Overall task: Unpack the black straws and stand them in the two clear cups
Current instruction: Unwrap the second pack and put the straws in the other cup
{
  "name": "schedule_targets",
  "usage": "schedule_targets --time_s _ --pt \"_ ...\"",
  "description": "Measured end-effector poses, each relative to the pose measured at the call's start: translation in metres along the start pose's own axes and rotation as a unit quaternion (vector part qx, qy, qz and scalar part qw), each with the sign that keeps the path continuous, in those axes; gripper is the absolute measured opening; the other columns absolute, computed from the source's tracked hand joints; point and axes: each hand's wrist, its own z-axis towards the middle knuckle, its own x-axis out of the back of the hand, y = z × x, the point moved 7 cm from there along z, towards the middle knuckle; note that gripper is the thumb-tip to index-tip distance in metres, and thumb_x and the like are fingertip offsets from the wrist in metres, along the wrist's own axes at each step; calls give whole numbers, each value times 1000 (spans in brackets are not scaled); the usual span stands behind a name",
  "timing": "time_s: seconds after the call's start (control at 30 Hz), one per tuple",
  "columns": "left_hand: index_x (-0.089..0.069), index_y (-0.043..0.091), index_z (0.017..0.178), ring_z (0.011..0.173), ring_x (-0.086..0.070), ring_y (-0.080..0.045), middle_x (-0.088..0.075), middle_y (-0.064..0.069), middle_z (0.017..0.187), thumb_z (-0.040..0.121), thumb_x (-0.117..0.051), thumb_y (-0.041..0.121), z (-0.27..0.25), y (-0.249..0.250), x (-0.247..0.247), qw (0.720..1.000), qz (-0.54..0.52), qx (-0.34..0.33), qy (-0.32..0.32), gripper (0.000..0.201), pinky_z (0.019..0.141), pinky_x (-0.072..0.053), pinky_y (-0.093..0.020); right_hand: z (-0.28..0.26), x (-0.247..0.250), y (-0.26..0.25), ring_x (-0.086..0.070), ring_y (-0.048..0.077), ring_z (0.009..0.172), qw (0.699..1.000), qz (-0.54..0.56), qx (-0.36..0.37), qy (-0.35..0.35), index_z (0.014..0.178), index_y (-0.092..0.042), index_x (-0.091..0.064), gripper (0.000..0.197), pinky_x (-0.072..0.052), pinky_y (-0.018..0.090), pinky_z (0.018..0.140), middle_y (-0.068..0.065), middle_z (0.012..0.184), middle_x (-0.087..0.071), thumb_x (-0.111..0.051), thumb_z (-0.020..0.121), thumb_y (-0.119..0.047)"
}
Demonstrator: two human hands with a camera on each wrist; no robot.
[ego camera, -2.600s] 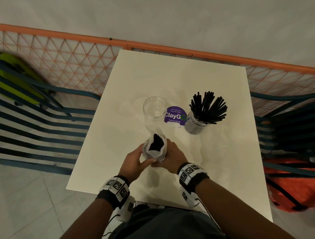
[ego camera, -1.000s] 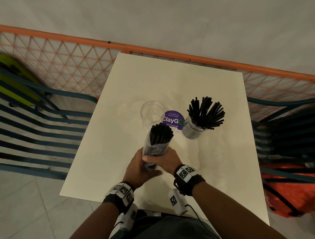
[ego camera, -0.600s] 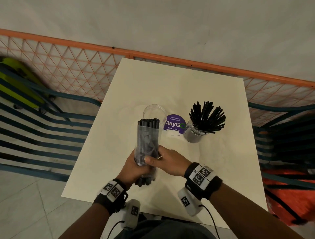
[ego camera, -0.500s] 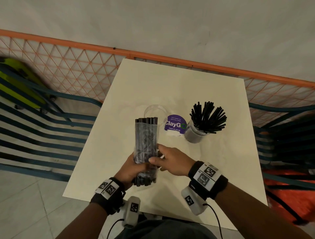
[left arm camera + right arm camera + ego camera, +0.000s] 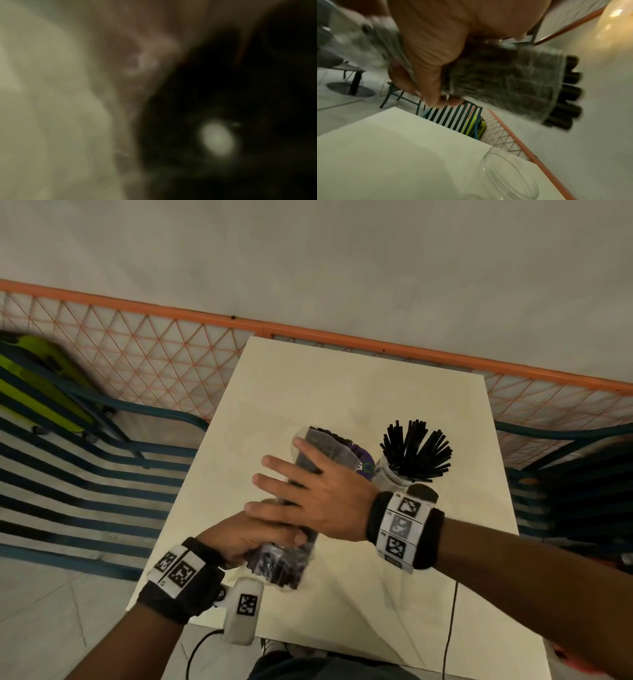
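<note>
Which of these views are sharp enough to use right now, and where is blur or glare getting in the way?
Head view: mostly sharp, dim warm light; motion blur on the clear plastic sleeve of black straws below the left hand. Left wrist view: fully out of focus, half dark, unusable. Right wrist view: smeared round the right hand, warm glare top right, strong wide-angle bend; the empty clear ribbed cup reads fairly well.

A café seating area: white table [image 5: 342, 392], slatted teal chairs [image 5: 85, 474], orange mesh railing [image 5: 154, 361], ClayGo sticker [image 5: 364, 463].
</note>
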Motion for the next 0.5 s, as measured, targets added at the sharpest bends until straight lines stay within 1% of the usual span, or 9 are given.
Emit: schedule_targets --time_s 0.03,0.1,0.17,0.23,0.3,0.37,0.43,0.47,0.5 --pt "-65 10 115 94 -72 -28 -75 -16 104 76 -74 -2 -4 9 -1 999 32 7 -2 42 83 -60 -38 5 -2 3 -45 38 131 1000 20 14 14 151 -25 -29 51 -19 61 115 10 142 -51 -33 100 -21" --pt "-67 9 112 96 -73 -27 -75 -17 108 73 -81 17 -14 25 0 997 70 20 12 42 90 -58 -39 14 -5 11 -59 32 108 996 71 19 48 141 -20 -48 48 -37 48 105 7 121 -63 -44 93 -19" --pt "-68 9 109 91 -76 -18 -79 -11 101 63 -90 41 -22 40 5 998 56 23 27 59 79 -61 -28 19 -1 23 -63 29 95 986 133 -22 96 125 -16 -61 43 -46 43 92 5 108 -67 -58 83 -24" --pt "-71 14 102 85 -77 -10 -81 -3 90 66 -73 62 -27 57 10 998 34 17 51 60 72 -59 -20 21 3 39 -65 28 91 961 203 -95 160 117 -17 -61 45 -50 42 87 5 101 -70 -71 75 -31" --pt "-72 21 101 90 -74 -10 -79 0 96 66 -46 78 -27 68 23 995 5 26 99 71 91 -52 -28 20 2 60 -66 25 87 923 269 -186 204 111 -18 -64 44 -52 40 82 2 95 -71 -73 71 -36" --pt "-66 25 114 110 -67 -13 -71 0 118 69 -32 84 -22 79 32 990 20 5 136 82 109 -39 -39 15 -8 79 -61 15 81 879 333 -282 194 105 -23 -63 44 -52 36 76 -7 91 -68 -78 67 -36" --pt "-64 37 119 119 -64 -18 -67 -1 130 80 -25 83 -15 96 31 984 34 -54 165 72 103 -45 -45 7 -24 94 -51 -1 79 808 412 -372 199 107 -30 -58 53 -46 16 72 -20 89 -59 -85 62 -36" --pt "-66 45 113 119 -64 -19 -67 0 132 87 -22 79 -12 103 32 980 36 -79 181 62 98 -47 -44 2 -31 99 -50 -5 80 770 439 -413 211 114 -30 -55 62 -40 3 70 -25 90 -55 -87 61 -34" --pt "-67 51 109 118 -64 -19 -67 2 133 91 -19 77 -7 110 31 976 46 -97 191 58 95 -47 -44 -3 -36 104 -50 -6 78 736 453 -449 227 120 -27 -53 70 -37 -3 69 -29 89 -52 -88 60 -31"
